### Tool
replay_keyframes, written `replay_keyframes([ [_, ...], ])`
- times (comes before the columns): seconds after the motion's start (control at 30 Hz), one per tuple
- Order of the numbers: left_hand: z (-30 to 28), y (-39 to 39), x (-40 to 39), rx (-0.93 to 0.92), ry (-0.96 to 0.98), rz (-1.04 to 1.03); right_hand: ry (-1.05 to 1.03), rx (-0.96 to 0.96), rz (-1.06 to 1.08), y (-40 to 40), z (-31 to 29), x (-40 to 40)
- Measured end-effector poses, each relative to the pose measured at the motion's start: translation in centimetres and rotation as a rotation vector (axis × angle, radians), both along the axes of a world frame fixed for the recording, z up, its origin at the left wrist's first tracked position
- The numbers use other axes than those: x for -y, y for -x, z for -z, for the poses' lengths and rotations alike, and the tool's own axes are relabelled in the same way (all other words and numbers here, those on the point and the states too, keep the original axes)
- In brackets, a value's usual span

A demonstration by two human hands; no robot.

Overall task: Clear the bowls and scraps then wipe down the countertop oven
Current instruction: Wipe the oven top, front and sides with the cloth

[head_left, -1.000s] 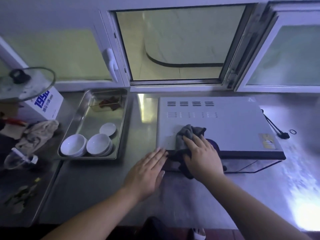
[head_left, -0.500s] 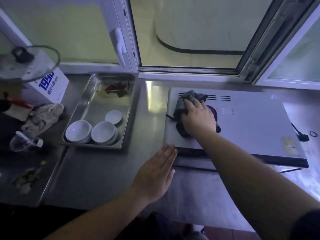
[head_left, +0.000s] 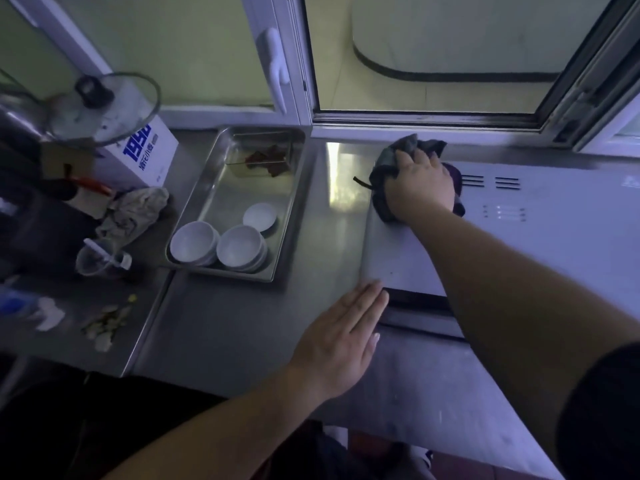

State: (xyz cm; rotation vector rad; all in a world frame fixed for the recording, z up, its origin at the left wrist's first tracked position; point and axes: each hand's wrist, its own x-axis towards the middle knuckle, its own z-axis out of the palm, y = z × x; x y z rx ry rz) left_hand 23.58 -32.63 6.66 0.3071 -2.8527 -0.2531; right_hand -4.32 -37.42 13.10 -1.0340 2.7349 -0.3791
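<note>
Since the earlier frames, the right hand has carried the dark cloth from the front edge of the countertop oven to its far-left corner, at about 12 o'clock in the view. Its fingers are spread and lightly curled over the bunched cloth, pressing it onto the oven's top panel just beside the vent slots. Left hand, at about 6 o'clock, lies flat with straight, closed fingers and holds nothing; its fingertips reach the oven's near-left corner, the palm over the steel counter. At 10 o'clock from the left hand stands a metal tray holding two stacks of white bowls, a small white dish and reddish scraps at its far end. Farther toward 9 o'clock lie a crumpled rag, a white box with blue print, a glass lid and a plastic cup. Pale food scraps lie scattered on the lower counter at 8 o'clock. An open window fills the 12 o'clock field.
</note>
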Motion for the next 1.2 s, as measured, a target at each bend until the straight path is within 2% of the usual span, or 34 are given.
replay_keyframes([
  [0.27, 0.3, -0.8, 0.6, -0.004, 0.043, 0.019, 0.032, 0.011, -0.092, -6.4, 0.2, -4.4],
  [0.43, 0.9, -4.5, 0.9, -0.026, 0.043, 0.032, 0.039, -0.010, -0.086, -10.3, 0.3, -7.1],
  [0.67, 1.8, -7.0, 2.7, 0.040, 0.032, -0.002, 0.045, -0.042, -0.097, -14.6, 0.8, -9.9],
  [0.8, 0.5, -6.1, 2.9, 0.031, -0.014, 0.004, 0.039, -0.054, -0.127, -14.6, 0.8, -10.9],
  [1.2, -2.4, 1.2, -0.2, 0.067, 0.066, 0.019, 0.014, -0.040, 0.073, -8.4, 1.1, -18.3],
])
